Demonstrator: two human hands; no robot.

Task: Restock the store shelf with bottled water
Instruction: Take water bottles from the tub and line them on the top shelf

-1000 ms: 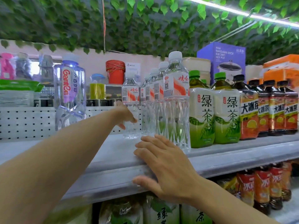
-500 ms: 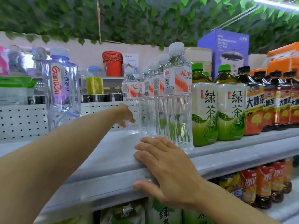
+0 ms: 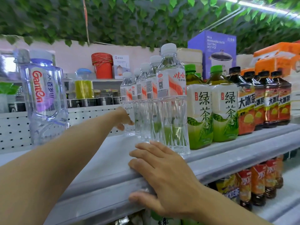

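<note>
The left arm stretches long and nearly straight from the 8 o'clock corner toward the middle of the frame, forearm angled up across the grey shelf [image 3: 103, 153]. The left hand [image 3: 124, 118] reaches the rearmost water bottle [image 3: 127, 101] at the back of the row, its fingers laid against the lower body of that bottle. Much of the hand is seen end-on, and whether its grip is wrapped round the bottle or only pressing on it I cannot tell.

The right hand [image 3: 164, 177] comes in from 5 o'clock and rests on the shelf's front lip. Its fingers are spread and fairly straight on top of the edge, and the thumb hooks below the lip; its grip is released, holding nothing but bearing on the shelf.

The row of water bottles [image 3: 172, 101], with white caps and red-and-white labels, stands upright in a single file running from the front edge back toward 11 o'clock, the front bottle just beyond the right hand's fingertips. Just beside the row, at 3 o'clock, stand green tea bottles [image 3: 200, 111] with green caps, then dark iced tea bottles [image 3: 246, 109] further right. At 9 o'clock, well apart from the row, a large Ganten water jug [image 3: 45, 95] stands upright on the same shelf.
</note>
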